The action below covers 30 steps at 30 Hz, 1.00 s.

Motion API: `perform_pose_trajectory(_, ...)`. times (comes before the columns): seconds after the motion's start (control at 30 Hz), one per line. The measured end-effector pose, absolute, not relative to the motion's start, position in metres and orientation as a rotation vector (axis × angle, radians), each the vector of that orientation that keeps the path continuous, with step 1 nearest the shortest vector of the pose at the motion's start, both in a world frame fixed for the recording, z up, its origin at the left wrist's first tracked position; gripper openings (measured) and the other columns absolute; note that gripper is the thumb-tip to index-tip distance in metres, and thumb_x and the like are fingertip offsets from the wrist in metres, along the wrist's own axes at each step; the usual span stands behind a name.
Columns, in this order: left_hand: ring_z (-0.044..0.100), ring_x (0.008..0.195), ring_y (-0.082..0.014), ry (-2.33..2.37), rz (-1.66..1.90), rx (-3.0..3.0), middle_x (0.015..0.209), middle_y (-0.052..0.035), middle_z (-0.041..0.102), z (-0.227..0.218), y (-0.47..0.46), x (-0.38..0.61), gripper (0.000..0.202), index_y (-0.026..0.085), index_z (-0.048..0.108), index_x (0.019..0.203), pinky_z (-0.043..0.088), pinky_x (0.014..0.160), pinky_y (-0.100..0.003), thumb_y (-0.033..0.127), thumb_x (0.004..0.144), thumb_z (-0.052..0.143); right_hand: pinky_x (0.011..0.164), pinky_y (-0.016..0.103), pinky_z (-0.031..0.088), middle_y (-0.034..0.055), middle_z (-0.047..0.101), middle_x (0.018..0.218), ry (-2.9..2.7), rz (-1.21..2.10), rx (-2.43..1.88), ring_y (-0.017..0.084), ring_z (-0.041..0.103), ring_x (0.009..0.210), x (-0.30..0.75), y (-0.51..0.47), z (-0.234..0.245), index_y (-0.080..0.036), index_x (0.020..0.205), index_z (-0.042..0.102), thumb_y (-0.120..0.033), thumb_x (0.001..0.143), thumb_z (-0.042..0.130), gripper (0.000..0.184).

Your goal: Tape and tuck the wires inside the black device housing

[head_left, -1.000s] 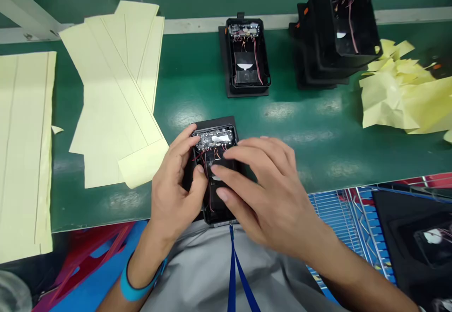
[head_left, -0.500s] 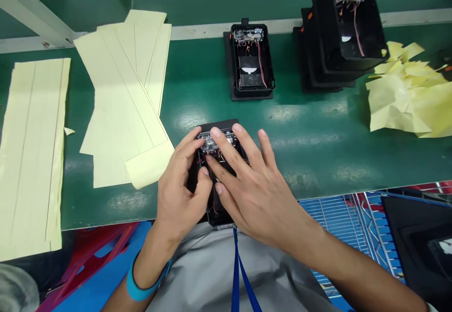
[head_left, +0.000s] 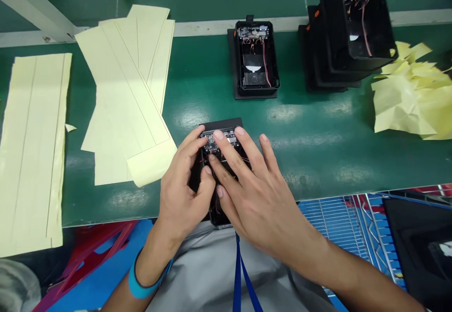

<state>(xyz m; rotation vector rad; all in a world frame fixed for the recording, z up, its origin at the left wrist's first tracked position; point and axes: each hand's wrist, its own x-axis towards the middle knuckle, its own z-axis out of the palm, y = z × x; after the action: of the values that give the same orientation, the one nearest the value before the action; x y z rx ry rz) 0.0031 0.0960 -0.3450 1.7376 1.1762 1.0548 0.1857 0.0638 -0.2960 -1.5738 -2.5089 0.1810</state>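
At the bench's front edge sits a black plastic housing [head_left: 219, 220], open side up. A circuit board [head_left: 231, 138] with thin wires lies across its far end. My left hand [head_left: 185, 184] grips the housing's left wall, its fingertips at the board's left end and its thumb bent over the rim. Over the housing, my right hand [head_left: 256, 187] has its fingers spread. Its index and middle fingertips rest on or close to the board, while another finger reaches the wires below it. Much of the housing's inside is hidden under this hand.
Another open black housing [head_left: 276, 62] with a board stands farther back. A stack of housings [head_left: 374, 53] rises at the right, beside crumpled yellow paper [head_left: 402, 107]. Yellow paper sheets [head_left: 116, 104] overlap at the left, near a long paper stack [head_left: 31, 156]. Below the bench is a wire rack [head_left: 335, 222].
The camera view has shifted a little, so most things on the bench appear slightly farther right. Both hands keep nearly the same pose on the housing.
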Motion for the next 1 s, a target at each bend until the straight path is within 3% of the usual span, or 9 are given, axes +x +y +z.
perform_pose_trajectory(0.3, 0.046, 0.164, -0.0265, 1.178, 1.038, 1.777, 0.173, -0.0078, 0.046, -0.346, 0.097, 0.003, 0.051, 0.028, 0.055, 0.158, 0.044, 0.140, -0.053, 0.019, 0.108, 0.058, 0.138, 0.073, 0.025, 0.0065, 0.015, 0.186, -2.482, 0.165, -1.589, 0.039, 0.016, 0.173, 0.178, 0.065, -0.296, -0.010, 0.164, 0.053, -0.026, 0.113, 0.040, 0.055)
perform_pose_trajectory(0.47, 0.047, 0.164, -0.0268, 1.195, 1.031, 1.778, 0.173, -0.0086, 0.045, -0.345, 0.097, 0.002, 0.049, 0.027, 0.057, 0.156, 0.045, 0.139, -0.052, 0.021, 0.107, 0.060, 0.135, 0.073, 0.033, 0.0091, 0.015, 0.186, -2.344, 0.304, -1.717, 0.042, 0.017, 0.173, 0.168, 0.059, -0.296, -0.013, 0.169, 0.047, -0.026, 0.111, 0.041, 0.060)
perform_pose_trajectory(0.8, 0.045, 0.165, -0.0261, 1.164, 1.063, 1.701, 0.173, -0.0082, 0.045, -0.345, 0.095, 0.004, 0.051, 0.028, 0.057, 0.156, 0.043, 0.141, -0.050, 0.018, 0.107, 0.061, 0.136, 0.074, 0.026, 0.0134, 0.014, 0.187, -2.255, 0.350, -1.641, 0.042, 0.007, 0.174, 0.178, 0.049, -0.302, -0.014, 0.161, 0.056, -0.021, 0.108, 0.049, 0.053)
perform_pose_trajectory(1.0, 0.043, 0.166, -0.0237, 1.114, 1.066, 1.630, 0.174, -0.0066, 0.044, -0.341, 0.095, 0.001, 0.045, 0.028, 0.057, 0.157, 0.041, 0.142, -0.048, 0.023, 0.113, 0.053, 0.135, 0.077, 0.023, 0.0091, 0.010, 0.188, -2.304, 0.373, -1.691, 0.043, 0.005, 0.175, 0.180, 0.056, -0.299, -0.021, 0.163, 0.053, -0.020, 0.105, 0.048, 0.059)
